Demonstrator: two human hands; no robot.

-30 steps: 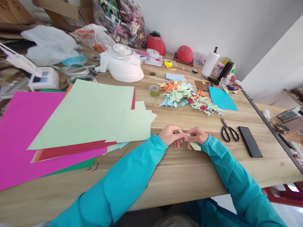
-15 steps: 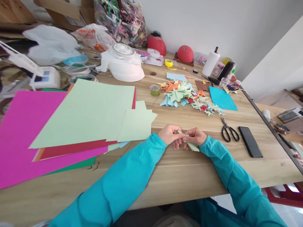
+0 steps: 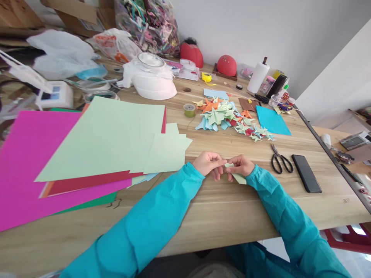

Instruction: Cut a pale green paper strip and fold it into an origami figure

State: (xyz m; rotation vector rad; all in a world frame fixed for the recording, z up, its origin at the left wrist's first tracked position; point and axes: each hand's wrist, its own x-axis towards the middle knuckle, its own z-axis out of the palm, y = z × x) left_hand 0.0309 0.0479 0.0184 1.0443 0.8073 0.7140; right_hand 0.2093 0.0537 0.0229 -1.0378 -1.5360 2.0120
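A small folded piece of pale green paper (image 3: pixel 239 178) is held just above the table, partly covered by fingers. My right hand (image 3: pixel 241 165) pinches it between thumb and fingers, and one end sticks out below that hand. With thumb and forefinger together, my left hand (image 3: pixel 209 164) closes at the paper's upper left end. Beyond my hands lies a heap of folded paper stars (image 3: pixel 218 115) in green, orange, blue and red. Left of my left hand are pale green paper squares (image 3: pixel 165 153), partly overlapping a large green sheet (image 3: pixel 116 139).
To the right lie black-handled scissors (image 3: pixel 280 159) and a phone (image 3: pixel 306 173). A spool of green thread (image 3: pixel 189 110), a turquoise sheet (image 3: pixel 273 120), a yellow tape measure (image 3: pixel 206 77) and a red pincushion (image 3: pixel 226 65) sit further back. Magenta paper (image 3: pixel 20 170) covers the left side.
The folded paper has shifted slightly right with my right hand. My fingertips have moved a little apart, and less of the paper shows at the left hand.
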